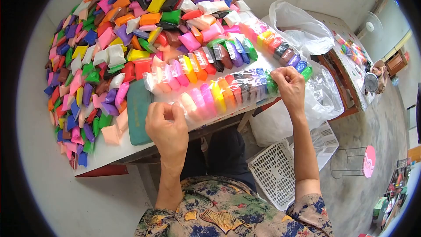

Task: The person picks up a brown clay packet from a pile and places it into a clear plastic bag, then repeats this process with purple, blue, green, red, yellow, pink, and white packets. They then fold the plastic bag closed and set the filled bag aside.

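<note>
A clear sleeve of coloured packets (226, 94) lies along the front edge of the table, running from white and pink through yellow, orange and black to blue and green. At its pale end my left hand (166, 123) has its fingers closed, pinching the sleeve's edge. My right hand (288, 83) pinches the other end, by the green packet. Behind it lies a row of similar packets (193, 68). Further right is another filled sleeve (287, 55). A flat green case (138, 114) lies beside my left hand.
A large heap of coloured packets (101, 52) covers the left and back of the table. Clear plastic bags (307, 35) hang at the right corner. White baskets (276, 171) stand on the floor, with a pink-topped stool (369, 161) further right. Another table (351, 79) stands beyond.
</note>
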The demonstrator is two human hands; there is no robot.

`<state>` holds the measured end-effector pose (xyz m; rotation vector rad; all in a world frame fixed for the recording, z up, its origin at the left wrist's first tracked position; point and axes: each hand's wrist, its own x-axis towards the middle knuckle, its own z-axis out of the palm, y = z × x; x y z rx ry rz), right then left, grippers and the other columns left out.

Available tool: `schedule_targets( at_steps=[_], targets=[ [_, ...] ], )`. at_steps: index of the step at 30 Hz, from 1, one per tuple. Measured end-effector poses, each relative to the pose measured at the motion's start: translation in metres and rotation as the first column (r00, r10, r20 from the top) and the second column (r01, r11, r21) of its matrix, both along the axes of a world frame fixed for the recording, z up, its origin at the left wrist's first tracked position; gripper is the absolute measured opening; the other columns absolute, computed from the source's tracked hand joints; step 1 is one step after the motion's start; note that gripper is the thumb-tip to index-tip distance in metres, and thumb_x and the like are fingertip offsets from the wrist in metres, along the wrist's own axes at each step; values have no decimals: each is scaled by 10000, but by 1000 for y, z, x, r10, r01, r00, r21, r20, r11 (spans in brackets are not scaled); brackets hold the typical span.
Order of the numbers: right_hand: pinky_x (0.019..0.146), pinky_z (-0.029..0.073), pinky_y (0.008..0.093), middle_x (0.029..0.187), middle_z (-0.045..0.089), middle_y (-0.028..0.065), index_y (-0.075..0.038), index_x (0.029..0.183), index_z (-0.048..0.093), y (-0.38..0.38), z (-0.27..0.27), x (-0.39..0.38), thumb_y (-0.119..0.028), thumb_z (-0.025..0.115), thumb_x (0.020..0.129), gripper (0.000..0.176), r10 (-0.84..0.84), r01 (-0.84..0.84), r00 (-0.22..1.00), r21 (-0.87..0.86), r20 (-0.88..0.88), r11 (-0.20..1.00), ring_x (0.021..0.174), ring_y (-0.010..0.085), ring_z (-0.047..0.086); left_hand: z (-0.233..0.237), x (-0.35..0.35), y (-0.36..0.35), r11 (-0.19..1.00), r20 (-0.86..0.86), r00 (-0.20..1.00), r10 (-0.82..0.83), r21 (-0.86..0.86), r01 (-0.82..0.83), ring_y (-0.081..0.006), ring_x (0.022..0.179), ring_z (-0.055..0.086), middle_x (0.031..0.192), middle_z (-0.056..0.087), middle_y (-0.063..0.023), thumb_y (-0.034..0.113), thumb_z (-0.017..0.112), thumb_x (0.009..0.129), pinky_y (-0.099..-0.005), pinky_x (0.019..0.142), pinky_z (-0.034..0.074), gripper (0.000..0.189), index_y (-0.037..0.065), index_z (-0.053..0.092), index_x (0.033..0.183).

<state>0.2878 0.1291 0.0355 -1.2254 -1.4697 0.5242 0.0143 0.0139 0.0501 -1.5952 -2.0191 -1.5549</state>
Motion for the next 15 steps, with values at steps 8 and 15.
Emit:
schedule_targets(
  at_steps=[8,15],
  targets=[
    [576,450,334,621,566,101,88,721,615,3,8,-2,-194,714,841,322,-82,93,991,-113,106,989,576,131,529,7,-4,0,994,-14,1000,25,-106,-26,-223,558,491,677,535,-148,50,650,888,-383,555,389,233,-74,549,718],
    [587,453,407,615,564,200,90,666,564,4,7,-7,-206,708,830,368,-174,187,964,-48,202,981,543,266,554,5,-1,-1,997,-99,994,45,-59,-51,-357,611,528,730,558,-200,46,622,912,-444,591,406,206,-82,561,763]
  ],
)
